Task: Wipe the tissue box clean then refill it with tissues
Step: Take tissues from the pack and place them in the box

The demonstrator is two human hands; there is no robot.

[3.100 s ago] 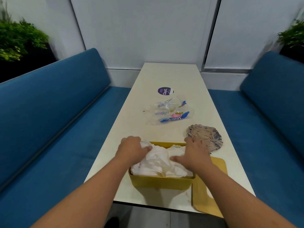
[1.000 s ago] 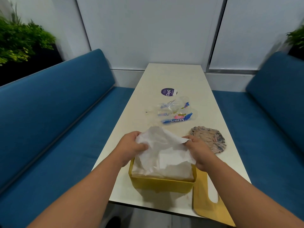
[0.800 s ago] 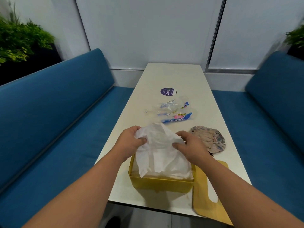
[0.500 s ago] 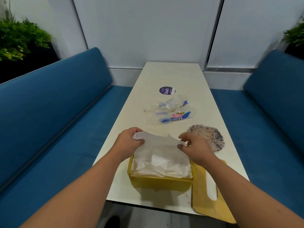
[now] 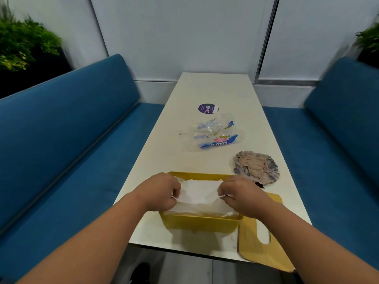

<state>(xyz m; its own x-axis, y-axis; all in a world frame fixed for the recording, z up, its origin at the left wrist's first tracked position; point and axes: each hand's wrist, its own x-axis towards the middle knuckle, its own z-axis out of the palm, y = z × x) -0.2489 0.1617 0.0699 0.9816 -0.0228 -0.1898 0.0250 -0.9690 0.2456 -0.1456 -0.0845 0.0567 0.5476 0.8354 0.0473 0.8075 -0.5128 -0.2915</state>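
Flat yellow slotted lid (image 5: 260, 249) overhangs near edge of white desk (image 5: 213, 89). Open yellow plastic tissue box (image 5: 200, 221) beside it, near edge; left hand (image 5: 162, 192) and right hand (image 5: 239, 195) each pinch white tissue sheet (image 5: 199, 194) over box. Beyond: crumpled patterned cloth (image 5: 256, 168), empty clear plastic wrapper (image 5: 211, 135), round purple sticker (image 5: 207, 108).

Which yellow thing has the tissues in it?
The yellow tissue box between both hands; the flat yellow lid beside it lies bare on the table.
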